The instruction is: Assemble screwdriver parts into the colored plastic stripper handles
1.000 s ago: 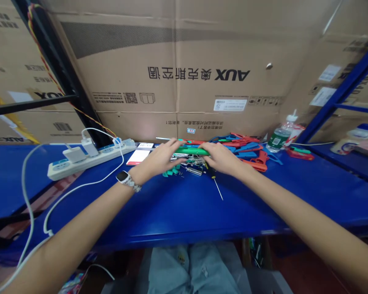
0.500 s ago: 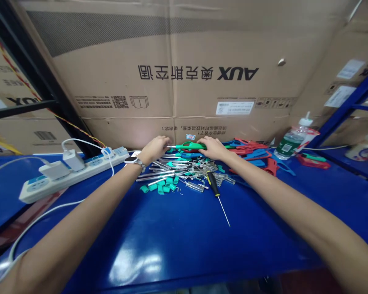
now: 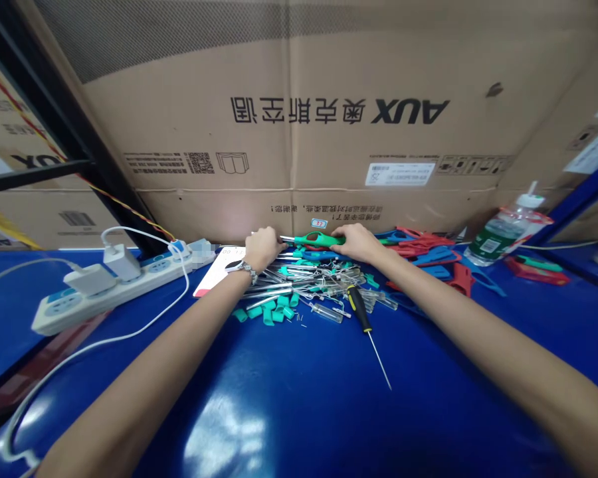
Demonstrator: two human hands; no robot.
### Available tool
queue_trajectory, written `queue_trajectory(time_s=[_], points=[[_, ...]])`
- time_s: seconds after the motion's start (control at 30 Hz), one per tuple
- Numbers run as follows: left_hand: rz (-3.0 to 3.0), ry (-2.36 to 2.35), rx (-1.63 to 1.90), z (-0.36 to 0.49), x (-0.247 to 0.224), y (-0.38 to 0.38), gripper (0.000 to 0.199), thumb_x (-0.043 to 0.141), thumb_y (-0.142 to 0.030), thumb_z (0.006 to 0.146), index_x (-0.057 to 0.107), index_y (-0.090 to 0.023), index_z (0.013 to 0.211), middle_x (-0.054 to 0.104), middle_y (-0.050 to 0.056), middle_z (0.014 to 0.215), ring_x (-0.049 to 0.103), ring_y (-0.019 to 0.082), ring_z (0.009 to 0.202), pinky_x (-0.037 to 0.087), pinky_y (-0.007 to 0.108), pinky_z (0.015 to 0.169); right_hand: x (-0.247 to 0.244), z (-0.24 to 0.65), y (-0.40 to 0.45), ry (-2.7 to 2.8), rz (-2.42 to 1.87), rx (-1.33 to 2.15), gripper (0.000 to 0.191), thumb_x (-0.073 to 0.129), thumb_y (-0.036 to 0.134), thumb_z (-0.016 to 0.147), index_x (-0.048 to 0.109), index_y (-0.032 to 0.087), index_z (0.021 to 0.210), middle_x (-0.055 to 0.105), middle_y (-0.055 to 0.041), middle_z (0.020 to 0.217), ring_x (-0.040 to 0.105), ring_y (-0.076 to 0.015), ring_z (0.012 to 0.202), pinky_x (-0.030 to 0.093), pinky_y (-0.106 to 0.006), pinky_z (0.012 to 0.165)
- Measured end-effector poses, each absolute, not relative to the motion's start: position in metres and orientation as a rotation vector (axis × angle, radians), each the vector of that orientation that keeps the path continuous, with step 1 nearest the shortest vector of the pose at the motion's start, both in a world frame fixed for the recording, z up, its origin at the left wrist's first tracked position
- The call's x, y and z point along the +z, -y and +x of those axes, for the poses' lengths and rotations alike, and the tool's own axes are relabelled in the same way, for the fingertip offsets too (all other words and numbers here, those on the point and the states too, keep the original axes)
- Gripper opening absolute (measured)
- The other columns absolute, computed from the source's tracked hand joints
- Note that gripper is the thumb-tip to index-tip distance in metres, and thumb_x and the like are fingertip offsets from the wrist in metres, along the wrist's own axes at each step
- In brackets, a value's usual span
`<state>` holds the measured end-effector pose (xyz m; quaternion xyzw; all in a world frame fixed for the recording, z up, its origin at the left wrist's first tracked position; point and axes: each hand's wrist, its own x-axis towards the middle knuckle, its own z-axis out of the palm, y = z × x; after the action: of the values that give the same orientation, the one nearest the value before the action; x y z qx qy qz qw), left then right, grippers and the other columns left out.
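My hands (image 3: pixel 264 245) grip the lighter (image 3: pixel 331 240), seemingly joined, near the counter (image 3: pixel 323 398)'s back edge; other parts (image 3: pixel 327 313) lie loose.

The left wrist (image 3: pixel 254 261) is wearing a watch (image 3: pixel 234 266), its slim case showing white and dark. A grey, mottled strap (image 3: pixel 250 271) is curving round behind it, its finer pattern blurring. The right hand (image 3: pixel 357 241) is showing bare, as are both forearms (image 3: pixel 179 342).
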<state>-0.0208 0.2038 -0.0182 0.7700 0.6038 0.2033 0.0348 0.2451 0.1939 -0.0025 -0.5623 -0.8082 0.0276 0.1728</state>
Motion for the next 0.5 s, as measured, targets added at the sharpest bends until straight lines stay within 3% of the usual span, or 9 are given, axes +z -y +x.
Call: queue_trajectory(time_s=[0.2,0.5], points=[[2.066,-2.280,0.528,0.006,-0.015,-0.191,0.030,0.074,-0.045,0.088,0.080,-0.017,0.098,0.077,0.019,0.103,0.072,0.038,0.105,0.055,0.041,0.086,-0.004,0.248,-0.193,2.351,-1.563,0.033,0.038,0.068,0.024,0.089,0.072,0.018,0.127,0.072,-0.0141,0.130,0.066,-0.0341,0.122,0.052,-0.045,0.102],[1.889,-2.327,0.478,0.019,-0.010,-0.179,0.031,0.072,-0.045,0.090,0.077,-0.022,0.110,0.078,0.014,0.112,0.072,0.032,0.111,0.053,0.035,0.087,-0.004,0.244,-0.193,2.281,-1.651,0.051,0.036,0.070,0.032,0.088,0.074,0.021,0.122,0.074,-0.0123,0.125,0.068,-0.0354,0.118,0.053,-0.045,0.098]])
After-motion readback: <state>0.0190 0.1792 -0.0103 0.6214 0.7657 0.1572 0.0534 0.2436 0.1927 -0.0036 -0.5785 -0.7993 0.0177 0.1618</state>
